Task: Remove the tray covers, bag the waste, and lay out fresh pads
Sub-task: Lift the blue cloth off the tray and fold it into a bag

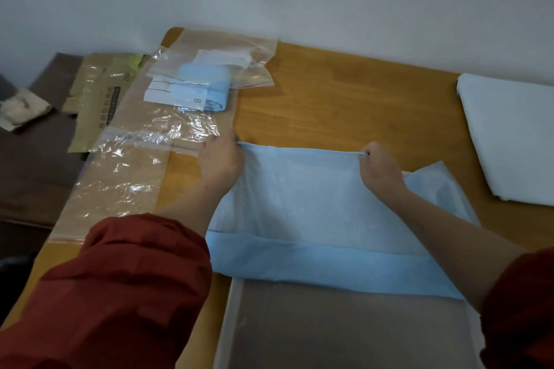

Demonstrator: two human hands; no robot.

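The left hand [220, 159] and right hand [379, 169] each pinch a far corner of the blue pad [314, 204], which drapes over the tray's [230, 323] far end. Equal tension at both corners should square it to the tray without wrinkles.

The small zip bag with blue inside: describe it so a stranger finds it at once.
Start at the wooden table and go to its far left corner, by the wall. There lies the small zip bag, with a folded blue sheet and white paper slips inside. The clear bag nearer the person lies flat and empty.
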